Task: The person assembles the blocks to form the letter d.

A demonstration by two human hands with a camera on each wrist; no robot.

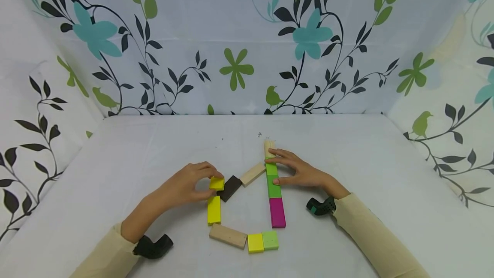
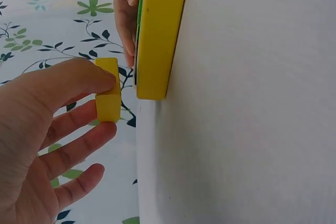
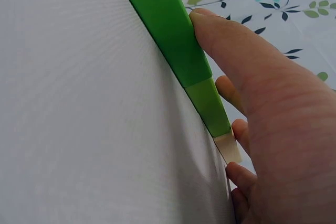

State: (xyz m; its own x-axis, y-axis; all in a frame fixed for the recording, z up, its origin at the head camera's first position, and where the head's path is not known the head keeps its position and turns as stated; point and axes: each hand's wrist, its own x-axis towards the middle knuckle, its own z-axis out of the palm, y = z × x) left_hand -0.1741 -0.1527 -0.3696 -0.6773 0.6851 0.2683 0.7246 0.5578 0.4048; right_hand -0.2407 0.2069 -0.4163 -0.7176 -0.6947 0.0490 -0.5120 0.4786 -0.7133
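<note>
My left hand [image 1: 183,190] pinches a small yellow block [image 1: 217,183] between thumb and fingers, above the end of a longer yellow block [image 1: 214,210] and beside a dark brown block [image 1: 230,188]. In the left wrist view that small block [image 2: 108,108] is held off the tabletop. My right hand [image 1: 302,173] rests along a straight row of blocks. Its thumb touches a green block [image 1: 274,189], while its fingers reach a light green block [image 1: 271,169] and a pale wooden block [image 1: 267,146] at the far end. A magenta block [image 1: 278,212] lies at the near end.
A pale plank [image 1: 253,174] slants between the brown block and the row. Nearer me lie another wooden plank [image 1: 228,235], a yellow square block [image 1: 255,243] and a light green one [image 1: 270,240], forming a rough ring. Patterned cloth [image 1: 173,33] surrounds the white tabletop [image 1: 162,140].
</note>
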